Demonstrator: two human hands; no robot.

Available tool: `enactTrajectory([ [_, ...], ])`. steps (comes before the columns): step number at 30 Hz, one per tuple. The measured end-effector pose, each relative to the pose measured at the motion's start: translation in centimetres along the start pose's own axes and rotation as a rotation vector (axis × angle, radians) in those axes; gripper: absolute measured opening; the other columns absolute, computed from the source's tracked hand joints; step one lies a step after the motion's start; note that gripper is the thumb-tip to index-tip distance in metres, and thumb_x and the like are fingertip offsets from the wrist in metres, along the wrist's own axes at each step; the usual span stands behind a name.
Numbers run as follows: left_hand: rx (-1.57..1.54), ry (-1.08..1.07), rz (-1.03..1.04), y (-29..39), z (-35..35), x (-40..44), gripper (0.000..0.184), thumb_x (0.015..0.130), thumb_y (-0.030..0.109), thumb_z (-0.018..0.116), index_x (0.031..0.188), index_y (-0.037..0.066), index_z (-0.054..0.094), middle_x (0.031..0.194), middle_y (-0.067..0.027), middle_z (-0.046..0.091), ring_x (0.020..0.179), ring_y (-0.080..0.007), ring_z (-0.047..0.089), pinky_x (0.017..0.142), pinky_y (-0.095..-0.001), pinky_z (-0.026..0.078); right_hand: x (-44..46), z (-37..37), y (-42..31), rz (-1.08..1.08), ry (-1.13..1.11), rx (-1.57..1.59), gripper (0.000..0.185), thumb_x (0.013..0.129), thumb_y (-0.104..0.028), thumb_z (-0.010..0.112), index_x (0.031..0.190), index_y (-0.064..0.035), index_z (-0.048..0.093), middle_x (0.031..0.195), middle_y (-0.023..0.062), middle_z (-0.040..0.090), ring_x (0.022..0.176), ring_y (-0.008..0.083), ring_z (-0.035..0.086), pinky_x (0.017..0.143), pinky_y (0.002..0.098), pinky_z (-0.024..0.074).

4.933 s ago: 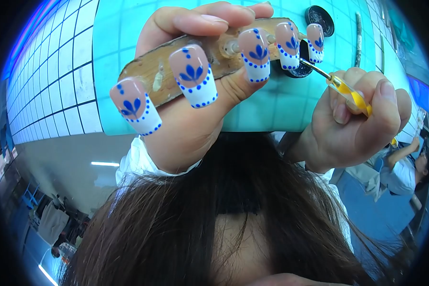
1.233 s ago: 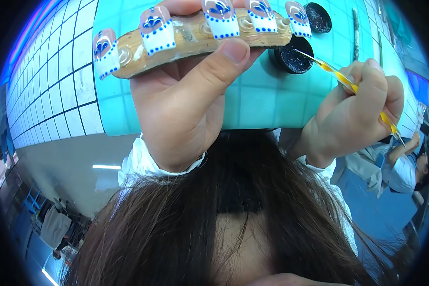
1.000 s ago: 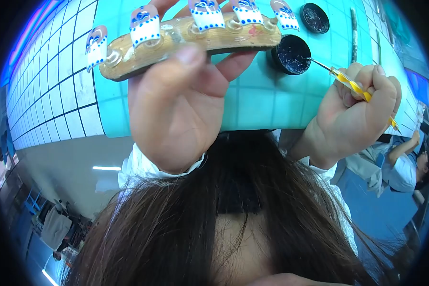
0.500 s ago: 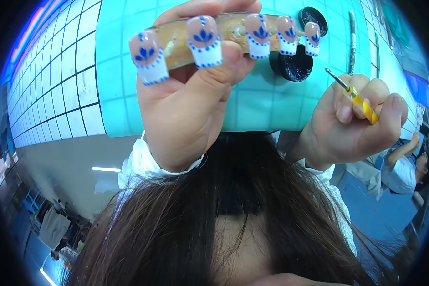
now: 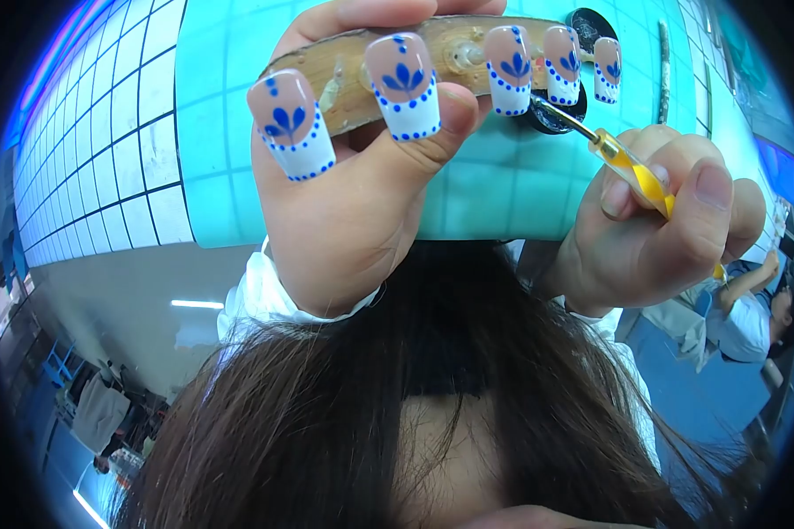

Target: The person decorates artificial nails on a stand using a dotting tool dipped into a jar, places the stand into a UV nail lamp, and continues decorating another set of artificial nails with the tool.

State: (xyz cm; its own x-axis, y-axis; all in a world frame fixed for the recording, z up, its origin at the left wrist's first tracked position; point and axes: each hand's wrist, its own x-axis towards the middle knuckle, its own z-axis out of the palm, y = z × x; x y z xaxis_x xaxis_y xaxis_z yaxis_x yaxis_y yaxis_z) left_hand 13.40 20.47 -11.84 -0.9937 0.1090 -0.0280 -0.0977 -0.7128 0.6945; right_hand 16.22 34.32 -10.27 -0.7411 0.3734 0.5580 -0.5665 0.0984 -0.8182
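My left hand (image 5: pixel 344 203) grips a curved wooden strip (image 5: pixel 355 75), thumb in front and fingers behind. Several false nails (image 5: pixel 291 128) are mounted along it, pinkish with white tips, blue dotted borders and blue leaf motifs. My right hand (image 5: pixel 670 220) is closed around a dotting tool (image 5: pixel 637 176) with a yellow twisted handle and a thin metal tip. That tip points left, right by the lower edge of the middle false nail (image 5: pixel 508 75); whether it touches, I cannot tell. Partly hidden behind the tool and nails is a small black jar (image 5: pixel 563 116).
A black round lid or pot (image 5: pixel 595 22) lies behind the nails at the far right. Beyond it is a thin speckled rod (image 5: pixel 663 70). Turquoise matting (image 5: pixel 476 198) covers the white tiled table (image 5: pixel 106 159). Another person (image 5: pixel 745 309) is off to the right.
The wooden strip with the nails has shifted right and turned slightly. My right hand has brought the dotting tool's tip leftward and up, close to the middle nail.
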Motion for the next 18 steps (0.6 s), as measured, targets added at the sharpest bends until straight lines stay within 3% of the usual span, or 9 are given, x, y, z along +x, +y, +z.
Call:
enactTrajectory([
  [9, -0.013, -0.005, -0.014, 0.24, 0.0, -0.16, 0.035, 0.083, -0.003, 0.044, 0.117, 0.002, 0.035, 0.119, -0.0203, 0.04, 0.112, -0.0311, 0.043, 0.093, -0.0446, 0.038, -0.24, 0.21, 0.0, -0.037, -0.014, -0.142, 0.019, 0.081, -0.012, 0.041, 0.063, -0.0071, 0.04, 0.058, 0.0092, 0.05, 0.038, 0.011, 0.041, 0.038, 0.0214, 0.0344],
  [18, -0.026, -0.011, -0.024, 0.5, -0.02, -0.06, 0.035, 0.082, -0.004, 0.046, 0.116, 0.002, 0.035, 0.117, -0.019, 0.041, 0.11, -0.0305, 0.044, 0.093, -0.0441, 0.039, 0.0, 0.05, 0.01, 0.016, 0.014, 0.035, 0.022, 0.081, -0.013, 0.041, 0.06, -0.0069, 0.038, 0.057, 0.0094, 0.05, 0.04, 0.0122, 0.044, 0.039, 0.0217, 0.0359],
])
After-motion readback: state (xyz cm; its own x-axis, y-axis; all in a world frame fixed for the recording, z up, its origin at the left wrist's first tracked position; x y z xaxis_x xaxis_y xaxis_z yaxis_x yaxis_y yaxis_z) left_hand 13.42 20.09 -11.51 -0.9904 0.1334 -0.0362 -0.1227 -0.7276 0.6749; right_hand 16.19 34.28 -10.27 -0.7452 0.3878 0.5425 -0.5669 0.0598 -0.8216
